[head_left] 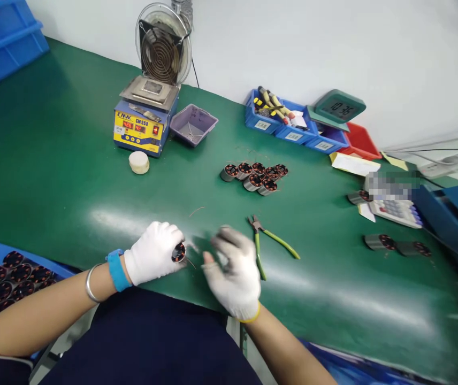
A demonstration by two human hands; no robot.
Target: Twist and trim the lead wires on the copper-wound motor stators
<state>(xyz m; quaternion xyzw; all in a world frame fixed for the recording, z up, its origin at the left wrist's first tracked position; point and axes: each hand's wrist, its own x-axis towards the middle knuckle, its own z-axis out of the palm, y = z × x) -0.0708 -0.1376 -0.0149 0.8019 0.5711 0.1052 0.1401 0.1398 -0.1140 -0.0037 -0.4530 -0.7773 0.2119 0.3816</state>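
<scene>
Close to the counter's (92, 182) front edge, left of its middle, I see the left hand (152, 254), gloved, its fingers clamped around a wound metal core (178, 252), the open end showing past the fingertips. Just to its right, also by that edge, the right hand (233, 275) hangs with its thumb and fingers apart; blur keeps me from telling whether anything thin sits between them. A gap of green surface separates the two hands.

Just beside the right hand, on its outer side, lie the green-handled cutters (257, 230), handles spread and nose toward the far edge; they limit my room that way. Beyond them, about midway to the far edge, stands a cluster of cores (258, 179) with loose wires around it. Between left hand and cluster I have a broad stretch with only a thin wire (197, 210) on it.

Toward the far edge, left of centre, stands a yellow-and-blue heating unit (138, 131), a purple tray (201, 127) against its right side. Blue bins (293, 135) line the far edge farther right. Over the left part of the front edge, a crate of cores (12, 280) sits just outside the counter.
</scene>
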